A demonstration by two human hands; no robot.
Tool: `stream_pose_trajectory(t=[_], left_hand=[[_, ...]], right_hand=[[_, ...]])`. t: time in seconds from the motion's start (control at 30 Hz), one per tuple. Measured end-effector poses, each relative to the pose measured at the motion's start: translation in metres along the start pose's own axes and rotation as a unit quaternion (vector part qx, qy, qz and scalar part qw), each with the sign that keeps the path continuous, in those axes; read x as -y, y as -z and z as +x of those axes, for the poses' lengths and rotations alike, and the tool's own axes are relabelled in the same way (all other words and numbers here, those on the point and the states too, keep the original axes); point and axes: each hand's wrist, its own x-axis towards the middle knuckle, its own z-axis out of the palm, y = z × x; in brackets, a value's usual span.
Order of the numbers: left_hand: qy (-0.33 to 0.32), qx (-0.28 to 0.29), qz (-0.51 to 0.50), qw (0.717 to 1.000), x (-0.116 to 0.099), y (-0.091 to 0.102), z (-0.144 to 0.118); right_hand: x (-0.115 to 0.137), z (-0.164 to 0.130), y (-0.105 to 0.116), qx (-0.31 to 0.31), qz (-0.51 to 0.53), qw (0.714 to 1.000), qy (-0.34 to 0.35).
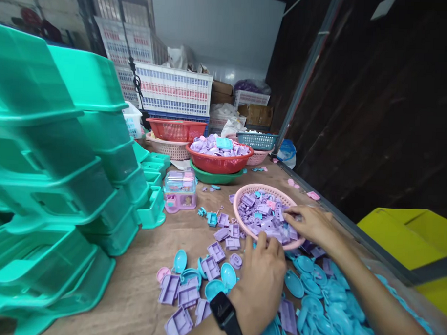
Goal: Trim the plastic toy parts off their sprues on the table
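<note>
**Both hands at the pink basket**

I see my right hand reaching into the pink basket of purple plastic parts, fingers pinched among the pieces; whether it grips one I cannot tell; my left hand, a black watch on the wrist, rests at the basket's near rim, fingers curled down, its hold hidden from me; loose purple pieces and blue oval shells lie on the wooden table around both hands; stacked green trays stand to the left, a red basket behind
</note>
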Motion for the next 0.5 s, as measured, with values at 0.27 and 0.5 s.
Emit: stream_pose_trajectory(t=[0.27,0.5], left_hand=[[0.013,-0.008,0.055,0.998,-0.007,-0.006,-0.009],[0.021,-0.004,0.050,0.999,-0.008,-0.012,-0.012]], right_hand=[[-0.002,0.005,0.015,0.070,0.189,0.975,0.095],[-0.014,0.016,0.036,-0.013,0.099,0.994,-0.042]])
